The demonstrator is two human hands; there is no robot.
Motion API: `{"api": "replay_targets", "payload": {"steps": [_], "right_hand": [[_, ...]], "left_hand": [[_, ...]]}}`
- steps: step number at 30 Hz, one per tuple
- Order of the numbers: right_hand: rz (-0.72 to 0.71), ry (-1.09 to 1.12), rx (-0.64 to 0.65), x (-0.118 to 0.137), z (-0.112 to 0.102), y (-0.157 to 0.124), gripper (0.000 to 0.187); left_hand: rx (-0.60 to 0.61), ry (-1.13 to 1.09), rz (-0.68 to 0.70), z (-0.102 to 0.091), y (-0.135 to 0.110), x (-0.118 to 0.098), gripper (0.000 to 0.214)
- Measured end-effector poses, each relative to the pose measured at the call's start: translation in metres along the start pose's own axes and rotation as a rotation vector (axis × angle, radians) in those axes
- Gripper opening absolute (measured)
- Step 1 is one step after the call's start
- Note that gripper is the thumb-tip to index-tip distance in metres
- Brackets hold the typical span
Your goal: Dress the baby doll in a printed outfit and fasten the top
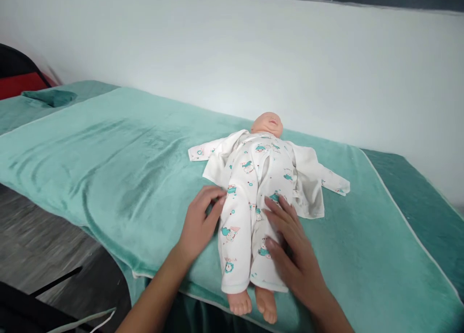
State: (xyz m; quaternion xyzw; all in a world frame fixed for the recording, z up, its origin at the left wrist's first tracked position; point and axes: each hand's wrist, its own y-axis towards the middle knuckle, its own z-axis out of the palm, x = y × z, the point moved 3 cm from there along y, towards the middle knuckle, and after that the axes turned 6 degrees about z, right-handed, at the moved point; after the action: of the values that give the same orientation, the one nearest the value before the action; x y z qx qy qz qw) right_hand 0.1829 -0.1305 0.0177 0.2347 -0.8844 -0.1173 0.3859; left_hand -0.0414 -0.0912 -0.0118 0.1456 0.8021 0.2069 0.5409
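Two hands flank doll (267, 124): left hand (199, 219), fingers curled at trousers (235, 234), cannot tell if pinching; right hand (295, 248), fingers spread; doll inside trousers, feet (239, 303) protruding.

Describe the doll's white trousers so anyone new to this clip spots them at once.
On the teal blanket by the white wall, right of centre, lies a doll. Its trousers reach from chest to bare feet, left hand at one leg, right hand over the other. Unlike the shirt spread open at both sides, they have two printed legs.
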Motion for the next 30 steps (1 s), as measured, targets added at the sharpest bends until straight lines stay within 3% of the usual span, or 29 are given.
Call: {"api": "replay_targets", "payload": {"steps": [3, 5, 9, 13, 20, 24, 30], "right_hand": [[0.009, 0.022, 0.024, 0.015, 0.005, -0.034, 0.048], [-0.038, -0.020, 0.045, 0.028, 0.010, -0.050, 0.047], [-0.130, -0.239, 0.069, 0.053, 0.020, -0.063, 0.045], [-0.040, -0.352, 0.034, 0.067, 0.026, -0.060, 0.038], [0.056, -0.355, -0.071, 0.066, 0.037, -0.048, 0.016], [-0.019, -0.313, -0.063, 0.077, 0.031, -0.043, 0.015], [-0.182, -0.236, -0.014, 0.105, 0.026, -0.046, 0.023]], "left_hand": [[0.101, -0.106, -0.076, -0.006, -0.045, -0.013, 0.013], [0.138, -0.102, -0.128, -0.006, -0.061, -0.018, 0.016], [0.182, -0.001, -0.212, 0.001, -0.065, -0.023, 0.016], [0.210, 0.000, -0.227, 0.004, -0.060, -0.025, 0.024], [0.015, -0.231, -0.250, -0.009, -0.074, -0.014, 0.021], [-0.112, -0.216, -0.295, -0.018, -0.079, -0.008, 0.021], [-0.140, -0.028, -0.250, -0.020, -0.084, -0.010, 0.019]]}}
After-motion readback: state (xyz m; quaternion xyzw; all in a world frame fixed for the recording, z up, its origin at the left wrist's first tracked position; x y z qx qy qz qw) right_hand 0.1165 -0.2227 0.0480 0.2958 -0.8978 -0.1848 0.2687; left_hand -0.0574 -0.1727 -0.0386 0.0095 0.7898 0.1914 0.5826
